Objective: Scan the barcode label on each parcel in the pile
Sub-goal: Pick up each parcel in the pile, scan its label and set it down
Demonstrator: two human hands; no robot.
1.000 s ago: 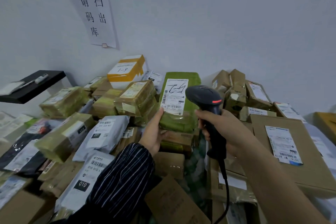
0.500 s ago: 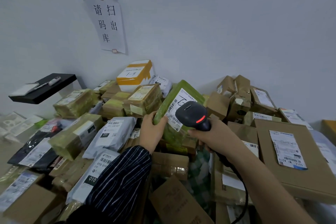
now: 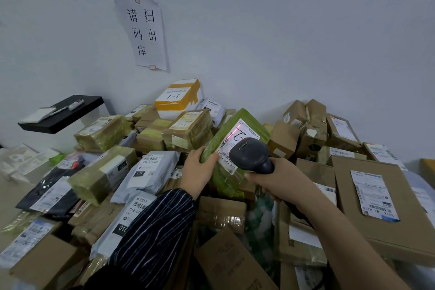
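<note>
A green wrapped parcel stands tilted in the middle of the pile, its white barcode label facing me. My left hand grips the parcel's lower left edge. My right hand holds a black handheld scanner by its handle, just in front of the label. A red scan line falls across the label's barcode. The scanner head hides the label's lower right part.
Parcels surround the green one: tan taped boxes, grey mailer bags, a white-and-orange box by the wall, a large flat carton at right. A black shelf with a pen sticks out at left. Paper signs hang on the wall.
The green parcel has tipped from upright to a slant toward the right. The scanner has come lower and closer to the label, and a red scan line now shows on it.
</note>
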